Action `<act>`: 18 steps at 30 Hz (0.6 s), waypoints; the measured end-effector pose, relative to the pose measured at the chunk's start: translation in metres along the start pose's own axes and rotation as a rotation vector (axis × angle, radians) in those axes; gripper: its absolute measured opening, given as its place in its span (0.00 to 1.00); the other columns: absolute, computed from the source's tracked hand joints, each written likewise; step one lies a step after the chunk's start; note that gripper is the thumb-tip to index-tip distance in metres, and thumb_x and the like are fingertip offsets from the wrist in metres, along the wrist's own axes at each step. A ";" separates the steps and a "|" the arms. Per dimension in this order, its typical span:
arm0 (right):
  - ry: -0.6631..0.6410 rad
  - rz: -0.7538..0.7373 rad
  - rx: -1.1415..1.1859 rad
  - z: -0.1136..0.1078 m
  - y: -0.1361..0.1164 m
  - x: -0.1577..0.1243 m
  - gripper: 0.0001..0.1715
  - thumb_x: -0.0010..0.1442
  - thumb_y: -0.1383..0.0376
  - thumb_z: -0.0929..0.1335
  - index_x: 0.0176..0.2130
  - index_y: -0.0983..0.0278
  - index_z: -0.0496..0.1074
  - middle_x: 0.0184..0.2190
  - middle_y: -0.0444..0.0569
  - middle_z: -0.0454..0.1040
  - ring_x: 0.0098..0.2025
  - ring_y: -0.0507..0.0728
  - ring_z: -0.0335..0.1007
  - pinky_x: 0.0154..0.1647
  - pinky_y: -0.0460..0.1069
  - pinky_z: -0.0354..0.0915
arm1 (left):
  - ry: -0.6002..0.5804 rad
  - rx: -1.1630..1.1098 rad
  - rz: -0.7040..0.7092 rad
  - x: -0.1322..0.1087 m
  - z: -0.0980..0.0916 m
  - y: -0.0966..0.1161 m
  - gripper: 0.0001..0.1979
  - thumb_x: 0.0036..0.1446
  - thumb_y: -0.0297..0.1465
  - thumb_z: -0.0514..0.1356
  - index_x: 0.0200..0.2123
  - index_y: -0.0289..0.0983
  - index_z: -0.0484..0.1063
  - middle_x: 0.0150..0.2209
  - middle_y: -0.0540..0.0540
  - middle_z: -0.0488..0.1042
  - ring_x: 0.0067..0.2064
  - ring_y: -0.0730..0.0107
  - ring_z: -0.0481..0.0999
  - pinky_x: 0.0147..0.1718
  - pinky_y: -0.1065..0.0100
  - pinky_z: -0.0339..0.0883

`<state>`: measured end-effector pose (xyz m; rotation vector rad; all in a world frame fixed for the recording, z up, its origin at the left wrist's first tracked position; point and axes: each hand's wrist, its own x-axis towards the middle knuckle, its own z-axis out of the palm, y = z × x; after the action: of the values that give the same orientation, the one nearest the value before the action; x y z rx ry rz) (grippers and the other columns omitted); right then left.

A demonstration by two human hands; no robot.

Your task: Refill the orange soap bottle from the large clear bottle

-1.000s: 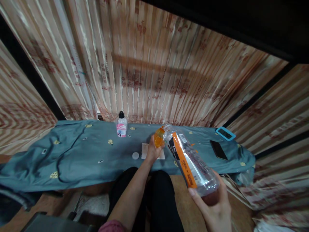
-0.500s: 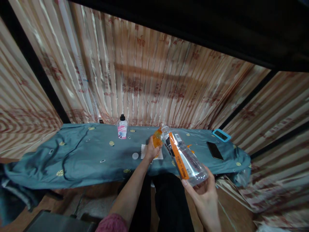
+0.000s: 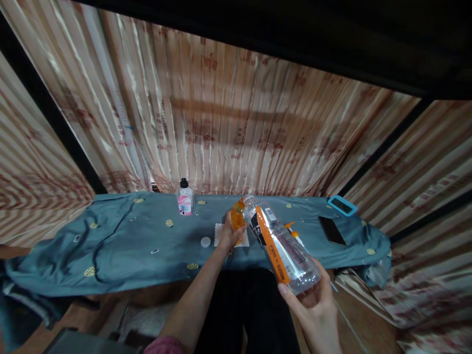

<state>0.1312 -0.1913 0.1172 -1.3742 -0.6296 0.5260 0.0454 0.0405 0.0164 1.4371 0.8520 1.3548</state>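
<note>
My left hand (image 3: 229, 235) is closed around an orange see-through bottle (image 3: 238, 214) over a white cloth (image 3: 242, 240). My right hand (image 3: 313, 306) grips a large clear plastic bottle (image 3: 282, 246) with an orange and black label by its base. That bottle is tilted, its mouth pointing away from me and meeting the top of the orange bottle. Whether liquid passes between them I cannot make out. A round white cap (image 3: 205, 242) lies left of the cloth. Partly behind the clear bottle is an orange and white pump head (image 3: 294, 233).
On the blue-green tablecloth (image 3: 129, 246) a clear bottle with a black top and pink label (image 3: 185, 199) stands at the back left. A dark phone (image 3: 332, 231) and a blue-framed device (image 3: 342, 205) lie at the right. Patterned curtains (image 3: 221, 123) hang behind.
The clear bottle has shifted slightly down, still tilted against the orange bottle. More of the pump head shows beside it. The camera view has moved a little.
</note>
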 end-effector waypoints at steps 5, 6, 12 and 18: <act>0.002 0.015 -0.011 0.001 -0.003 0.000 0.55 0.39 0.52 0.79 0.60 0.60 0.57 0.57 0.58 0.67 0.46 0.57 0.73 0.42 0.48 0.71 | -0.028 -0.009 0.009 -0.001 -0.002 0.003 0.31 0.45 0.26 0.66 0.54 0.38 0.61 0.48 0.43 0.73 0.48 0.59 0.75 0.51 0.52 0.70; 0.006 0.019 -0.016 0.001 -0.004 -0.001 0.55 0.40 0.52 0.79 0.61 0.60 0.57 0.58 0.57 0.67 0.46 0.57 0.73 0.43 0.48 0.70 | -0.028 -0.008 0.010 -0.001 -0.003 0.003 0.32 0.45 0.26 0.66 0.54 0.38 0.61 0.48 0.43 0.73 0.49 0.58 0.75 0.52 0.52 0.70; 0.008 0.029 -0.032 0.004 -0.007 -0.003 0.56 0.41 0.50 0.78 0.62 0.60 0.56 0.59 0.58 0.65 0.46 0.57 0.73 0.44 0.48 0.70 | -0.030 0.001 0.014 -0.002 -0.004 0.003 0.31 0.46 0.29 0.66 0.54 0.40 0.61 0.47 0.44 0.73 0.49 0.59 0.75 0.52 0.54 0.69; 0.005 0.019 -0.053 0.000 0.000 0.001 0.56 0.40 0.51 0.78 0.62 0.60 0.56 0.60 0.58 0.64 0.48 0.58 0.71 0.44 0.49 0.70 | -0.025 0.004 0.050 -0.001 -0.004 -0.002 0.29 0.45 0.29 0.67 0.51 0.39 0.64 0.45 0.46 0.73 0.48 0.58 0.74 0.54 0.51 0.67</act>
<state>0.1321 -0.1904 0.1173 -1.4321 -0.6310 0.5236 0.0417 0.0410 0.0139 1.4845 0.8081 1.3695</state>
